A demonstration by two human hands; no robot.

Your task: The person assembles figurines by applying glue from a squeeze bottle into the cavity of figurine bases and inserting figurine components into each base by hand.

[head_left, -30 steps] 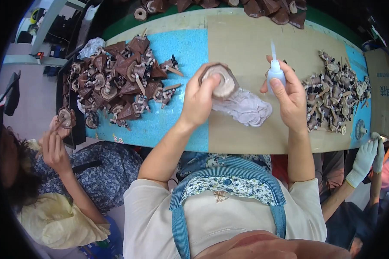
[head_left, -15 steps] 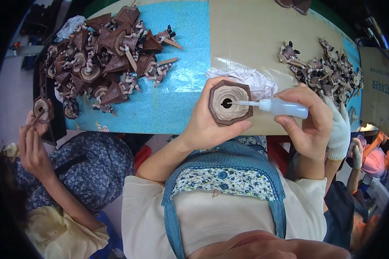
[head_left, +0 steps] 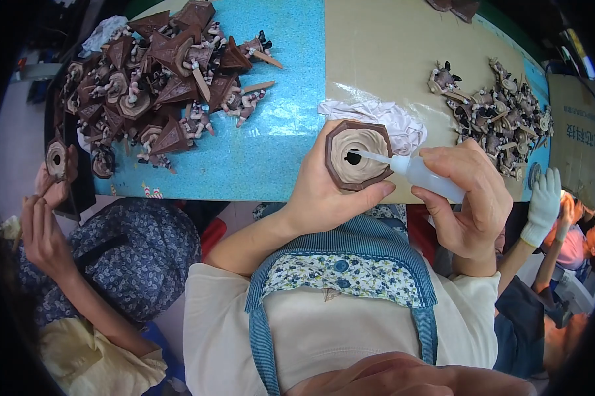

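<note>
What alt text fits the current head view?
A person's left hand holds a brown-rimmed, many-sided piece while the right hand aims the nozzle of a translucent bottle at the piece's dark central hole. On the table lie a crumpled white cloth, heaped brown pieces and figurines at left, and more figurines at right.

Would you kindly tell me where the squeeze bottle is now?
In the head view, the bottle is right of centre, held in the right hand, its nozzle pointing left at the brown piece in the left hand.
</note>
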